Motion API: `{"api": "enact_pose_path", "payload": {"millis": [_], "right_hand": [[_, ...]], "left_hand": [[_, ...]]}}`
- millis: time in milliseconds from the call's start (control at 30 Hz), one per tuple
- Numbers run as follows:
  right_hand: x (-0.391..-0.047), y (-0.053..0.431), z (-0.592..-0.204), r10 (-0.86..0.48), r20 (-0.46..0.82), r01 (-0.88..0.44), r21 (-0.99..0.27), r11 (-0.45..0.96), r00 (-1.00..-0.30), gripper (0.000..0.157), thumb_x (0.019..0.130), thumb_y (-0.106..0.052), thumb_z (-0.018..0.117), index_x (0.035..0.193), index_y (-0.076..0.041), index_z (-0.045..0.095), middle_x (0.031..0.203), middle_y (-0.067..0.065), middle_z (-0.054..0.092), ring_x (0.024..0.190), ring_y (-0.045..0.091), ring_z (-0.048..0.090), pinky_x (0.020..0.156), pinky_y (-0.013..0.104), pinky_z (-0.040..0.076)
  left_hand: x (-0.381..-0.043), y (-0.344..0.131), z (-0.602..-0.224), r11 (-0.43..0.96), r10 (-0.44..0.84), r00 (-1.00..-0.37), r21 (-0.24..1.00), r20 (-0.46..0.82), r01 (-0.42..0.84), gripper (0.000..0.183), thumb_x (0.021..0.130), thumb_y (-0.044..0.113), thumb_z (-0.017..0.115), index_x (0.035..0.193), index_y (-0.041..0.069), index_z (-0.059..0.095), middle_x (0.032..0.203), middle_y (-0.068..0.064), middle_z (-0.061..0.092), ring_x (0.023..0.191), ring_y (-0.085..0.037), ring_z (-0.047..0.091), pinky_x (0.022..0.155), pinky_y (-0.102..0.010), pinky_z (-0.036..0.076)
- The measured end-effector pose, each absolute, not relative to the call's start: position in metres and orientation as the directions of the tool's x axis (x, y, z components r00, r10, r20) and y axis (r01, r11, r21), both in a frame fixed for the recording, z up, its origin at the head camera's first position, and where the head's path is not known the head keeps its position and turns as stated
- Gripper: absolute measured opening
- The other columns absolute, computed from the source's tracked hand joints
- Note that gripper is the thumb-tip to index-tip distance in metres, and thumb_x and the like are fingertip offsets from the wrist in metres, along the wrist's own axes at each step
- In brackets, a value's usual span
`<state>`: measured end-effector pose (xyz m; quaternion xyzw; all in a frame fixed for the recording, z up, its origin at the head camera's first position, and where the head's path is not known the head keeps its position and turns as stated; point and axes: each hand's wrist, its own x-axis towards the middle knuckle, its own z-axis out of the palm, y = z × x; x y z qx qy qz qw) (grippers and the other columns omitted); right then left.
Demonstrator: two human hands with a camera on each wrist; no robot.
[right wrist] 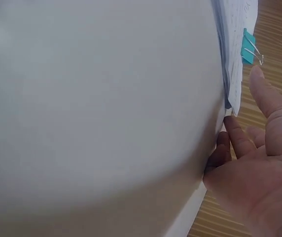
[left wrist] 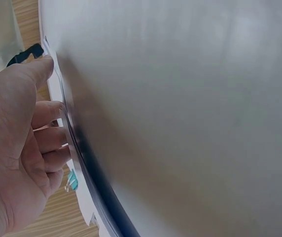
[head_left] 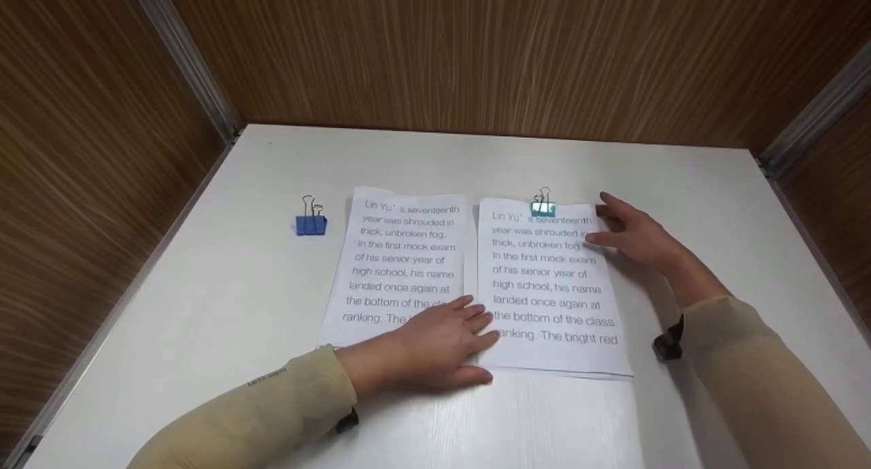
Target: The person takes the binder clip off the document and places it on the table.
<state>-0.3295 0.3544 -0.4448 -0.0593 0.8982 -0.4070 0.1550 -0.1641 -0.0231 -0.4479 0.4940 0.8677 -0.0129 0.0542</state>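
Two stacks of printed paper lie side by side in the head view. A teal binder clip sits on the top edge of the right paper stack. My left hand lies palm down across the lower right corner of the left paper stack, its fingertips at the left edge of the right one. Beside the right stack's upper right corner is my right hand, thumb and fingers spread apart, the thumb tip overlapping the paper's edge. In the right wrist view, the fingers are near the paper corner, below the teal clip.
A blue binder clip stands on the white table left of the papers, its wire handles pointing away. Brown wood-grain panels enclose the table at the back and on both sides.
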Motion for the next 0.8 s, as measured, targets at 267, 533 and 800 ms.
{"api": "enact_pose_path", "payload": {"millis": [267, 533, 800], "right_hand": [[-0.33, 0.352, -0.444, -0.234, -0.246, 0.036, -0.758, 0.652, -0.941, 0.102, 0.099, -0.039, 0.077, 0.173, -0.024, 0.008, 0.171, 0.014, 0.033, 0.158, 0.036, 0.028, 0.128, 0.06, 0.019], [-0.325, 0.352, -0.444, -0.252, -0.278, 0.069, -0.787, 0.613, -0.927, 0.103, 0.099, -0.035, 0.078, 0.173, -0.029, 0.007, 0.156, 0.018, 0.05, 0.137, 0.034, 0.049, 0.124, 0.058, 0.028], [-0.319, 0.35, -0.439, -0.259, -0.26, 0.047, -0.784, 0.619, -0.93, 0.094, 0.104, -0.024, 0.071, 0.171, -0.041, 0.007, 0.156, 0.017, 0.051, 0.129, 0.033, 0.055, 0.111, 0.047, 0.04]], "left_hand": [[-0.162, -0.028, -0.447, 0.521, 0.851, -0.516, 0.042, -0.095, 0.852, 0.069, 0.109, 0.061, 0.041, 0.156, 0.012, 0.054, 0.159, -0.017, 0.051, 0.152, -0.033, 0.042, 0.131, -0.045, 0.018], [-0.163, -0.027, -0.45, 0.498, 0.866, -0.495, 0.02, -0.073, 0.867, 0.067, 0.109, 0.06, 0.042, 0.153, 0.012, 0.058, 0.156, -0.017, 0.055, 0.15, -0.032, 0.045, 0.13, -0.044, 0.021], [-0.166, -0.025, -0.451, 0.503, 0.862, -0.499, 0.029, -0.094, 0.864, 0.069, 0.109, 0.061, 0.04, 0.155, 0.013, 0.056, 0.158, -0.017, 0.051, 0.152, -0.032, 0.043, 0.13, -0.045, 0.019]]}}
